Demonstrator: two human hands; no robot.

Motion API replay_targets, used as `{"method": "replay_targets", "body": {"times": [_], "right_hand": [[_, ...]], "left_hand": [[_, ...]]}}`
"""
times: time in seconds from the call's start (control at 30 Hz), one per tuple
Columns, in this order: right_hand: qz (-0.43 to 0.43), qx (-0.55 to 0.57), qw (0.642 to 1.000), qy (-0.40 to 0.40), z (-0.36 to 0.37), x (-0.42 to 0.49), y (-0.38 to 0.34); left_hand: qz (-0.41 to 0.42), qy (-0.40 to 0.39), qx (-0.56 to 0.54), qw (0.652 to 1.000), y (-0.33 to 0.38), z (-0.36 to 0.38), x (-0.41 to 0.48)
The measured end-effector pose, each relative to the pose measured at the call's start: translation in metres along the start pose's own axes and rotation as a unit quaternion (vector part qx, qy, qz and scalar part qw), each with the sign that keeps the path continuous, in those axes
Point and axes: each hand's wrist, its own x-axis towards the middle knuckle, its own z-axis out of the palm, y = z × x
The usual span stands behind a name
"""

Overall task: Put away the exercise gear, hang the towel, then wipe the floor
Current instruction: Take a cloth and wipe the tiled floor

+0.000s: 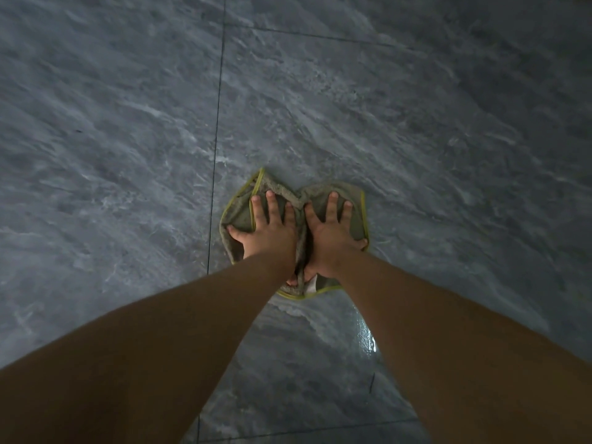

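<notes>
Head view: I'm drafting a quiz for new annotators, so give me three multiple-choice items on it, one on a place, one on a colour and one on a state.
1. Where is the cloth?
A. Hanging on a rail.
B. On the floor, under both hands.
C. Draped over a forearm.

2. What colour is the cloth's edge trim?
A. Red.
B. Blue.
C. Yellow.

3. How do the left hand and right hand lie?
A. Flat, fingers spread, pressing the cloth.
B. Both in fists.
C. Both lifted off the cloth.

Answers:
1 B: it lies bunched on the grey floor beneath the palms.
2 C: a yellow border runs round its edges.
3 A: straight fingers fan out over the fabric.
</notes>
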Motion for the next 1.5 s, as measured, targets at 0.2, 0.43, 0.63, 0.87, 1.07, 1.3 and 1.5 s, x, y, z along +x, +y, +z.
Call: {"method": "replay_targets", "body": {"times": [0.2, 0.43, 0.63, 0.87, 1.07, 1.3, 1.5], "right_hand": [[-0.007, 0.005, 1.000, 0.000, 0.000, -0.002, 0.002], [0.021, 0.054, 0.998, 0.014, 0.017, -0.010, 0.010], [0.075, 0.147, 0.985, 0.041, 0.065, -0.049, 0.030], [0.177, 0.227, 0.957, 0.029, 0.139, -0.106, 0.090], [0.210, 0.286, 0.935, 0.016, 0.177, -0.153, 0.150], [0.211, 0.228, 0.950, 0.011, 0.176, -0.141, 0.230], [0.202, 0.172, 0.964, 0.015, 0.133, -0.110, 0.269]], "left_hand": [[-0.004, -0.014, 0.010, 1.000, 0.002, -0.003, -0.001], [-0.003, -0.015, 0.019, 1.000, 0.001, -0.004, -0.005], [0.056, -0.016, 0.059, 0.997, 0.009, 0.009, -0.016], [0.150, -0.023, 0.120, 0.981, 0.088, 0.063, -0.067], [0.198, -0.046, 0.154, 0.967, 0.156, 0.100, -0.099], [0.199, -0.051, 0.115, 0.972, 0.223, 0.101, -0.100], [0.158, -0.060, 0.057, 0.984, 0.263, 0.071, -0.076]]}}
